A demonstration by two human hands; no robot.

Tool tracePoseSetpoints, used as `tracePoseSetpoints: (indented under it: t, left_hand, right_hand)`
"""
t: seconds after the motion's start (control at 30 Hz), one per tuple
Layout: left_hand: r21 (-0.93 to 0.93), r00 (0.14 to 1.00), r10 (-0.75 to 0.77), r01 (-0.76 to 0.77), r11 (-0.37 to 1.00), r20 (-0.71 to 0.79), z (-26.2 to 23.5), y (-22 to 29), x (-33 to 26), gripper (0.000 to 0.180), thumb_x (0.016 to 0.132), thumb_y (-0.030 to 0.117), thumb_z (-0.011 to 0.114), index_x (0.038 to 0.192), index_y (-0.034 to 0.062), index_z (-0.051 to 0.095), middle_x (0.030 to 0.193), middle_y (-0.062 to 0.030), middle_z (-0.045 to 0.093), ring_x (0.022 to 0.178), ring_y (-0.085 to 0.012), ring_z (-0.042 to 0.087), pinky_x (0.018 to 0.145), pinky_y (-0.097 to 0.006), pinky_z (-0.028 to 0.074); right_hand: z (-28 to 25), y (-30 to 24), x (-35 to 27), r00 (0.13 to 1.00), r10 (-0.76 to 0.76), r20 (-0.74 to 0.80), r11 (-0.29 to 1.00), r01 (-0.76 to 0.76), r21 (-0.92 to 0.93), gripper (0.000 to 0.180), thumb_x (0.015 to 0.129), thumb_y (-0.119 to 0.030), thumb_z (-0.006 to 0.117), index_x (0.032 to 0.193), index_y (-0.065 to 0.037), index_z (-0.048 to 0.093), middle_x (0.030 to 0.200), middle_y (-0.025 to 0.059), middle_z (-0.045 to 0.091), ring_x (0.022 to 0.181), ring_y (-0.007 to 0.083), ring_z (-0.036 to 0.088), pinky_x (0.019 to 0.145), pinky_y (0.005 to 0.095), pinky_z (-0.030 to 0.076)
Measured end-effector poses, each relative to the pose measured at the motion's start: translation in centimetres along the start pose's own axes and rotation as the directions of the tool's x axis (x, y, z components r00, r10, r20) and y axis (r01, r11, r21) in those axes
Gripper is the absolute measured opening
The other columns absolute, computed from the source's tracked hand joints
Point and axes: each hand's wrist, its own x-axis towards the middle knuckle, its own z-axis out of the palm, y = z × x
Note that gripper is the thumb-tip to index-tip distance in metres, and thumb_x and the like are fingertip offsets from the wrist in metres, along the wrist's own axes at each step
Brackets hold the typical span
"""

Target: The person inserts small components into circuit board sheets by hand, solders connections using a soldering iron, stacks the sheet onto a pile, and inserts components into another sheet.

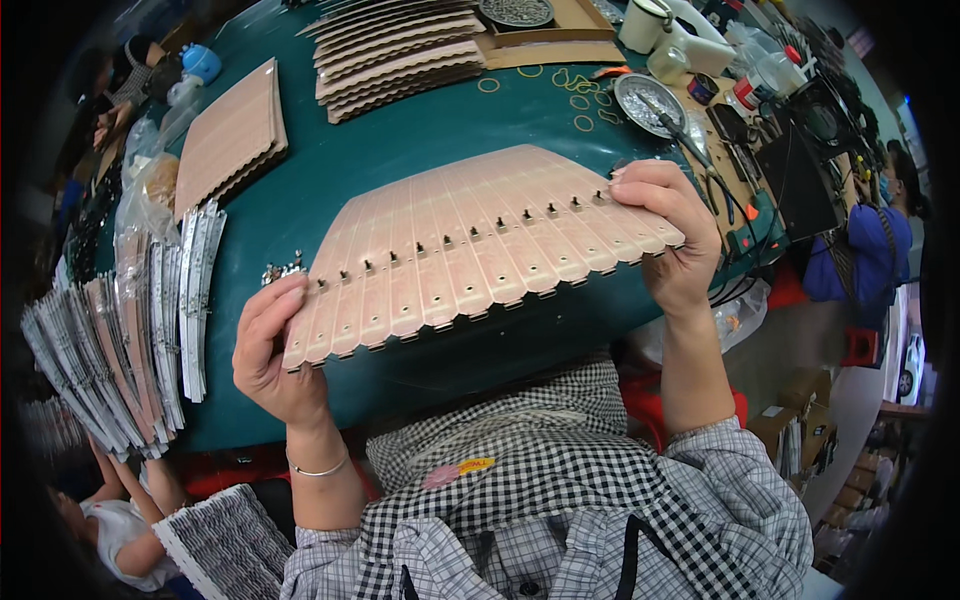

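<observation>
A wide pinkish panel of joined strips [430, 245] is lifted above the green table, tilted with its scalloped edge toward me. A row of small dark metal parts [447, 238] stands up across it, and small holes run along the near edge. My left hand [275, 350] grips the panel's left end, thumb hidden beneath. At the right end my right hand [675, 225] is closed round the panel's corner, fingers on top. Just beyond my left hand lies a little pile of small metal parts [284, 268].
Stacked pink panels [400, 65] and another stack [232, 140] lie on the green table [330, 180]. Bundles of silvery strips [195, 300] fill the left side. A soldering iron [672, 122] rests over a round metal dish [640, 98], near rubber bands [580, 100]. Other people sit at left.
</observation>
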Motion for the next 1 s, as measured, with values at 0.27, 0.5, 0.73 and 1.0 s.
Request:
tracePoseSetpoints:
  t: [0.27, 0.5, 0.73, 1.0]
  left_hand:
    - [0.012, 0.999, -0.042, 0.042, 0.999, 0.024, -0.1, -0.1, 0.1, 0.032, 0.088, 0.023, 0.073, 0.102, -0.0052, 0.066, 0.105, -0.0189, 0.067, 0.098, -0.0268, 0.066, 0.092, -0.037, 0.051]
    - [0.007, 1.0, -0.004, 0.004, 1.0, -0.023, 0.3, 0.0, 0.6, 0.018, 0.083, 0.006, 0.073, 0.096, -0.0045, 0.067, 0.098, -0.0166, 0.069, 0.091, -0.0233, 0.066, 0.084, -0.032, 0.052]
    - [-0.016, 0.999, -0.019, 0.02, 1.0, 0.032, 0.3, 0.1, 1.0, 0.027, 0.087, 0.019, 0.073, 0.098, -0.0042, 0.065, 0.1, -0.017, 0.067, 0.094, -0.0247, 0.064, 0.087, -0.033, 0.051]
    - [-0.106, 0.995, -0.093, 0.096, 0.99, 0.031, 0.2, -0.5, 0.3, 0.039, 0.089, 0.02, 0.072, 0.117, -0.0039, 0.059, 0.113, -0.0186, 0.062, 0.101, -0.026, 0.064, 0.087, -0.034, 0.054]
  right_hand:
    - [-0.1, 0.2, 0.6, 0.998, -0.053, -0.019, 0.998, 0.053, -0.021, 0.024, 0.075, -0.016, 0.076, 0.095, -0.001, 0.073, 0.093, 0.0099, 0.067, 0.09, 0.0257, 0.064, 0.08, 0.0345, 0.05]
    - [-0.4, 0.2, 1.3, 0.996, -0.076, 0.041, 0.995, 0.078, -0.058, 0.02, 0.074, -0.012, 0.076, 0.09, 0.0, 0.072, 0.091, 0.0106, 0.067, 0.088, 0.0256, 0.064, 0.079, 0.0337, 0.051]
    - [-0.7, 0.4, 0.7, 0.996, -0.04, 0.074, 0.999, 0.038, 0.027, 0.04, 0.087, -0.033, 0.071, 0.104, 0.003, 0.068, 0.099, 0.0144, 0.065, 0.091, 0.0247, 0.064, 0.081, 0.0343, 0.051]
    - [0.1, 0.7, 1.0, 0.989, -0.008, 0.146, 0.989, -0.014, 0.148, 0.046, 0.093, -0.031, 0.063, 0.121, 0.005, 0.058, 0.119, 0.0178, 0.061, 0.11, 0.0286, 0.058, 0.096, 0.0388, 0.046]
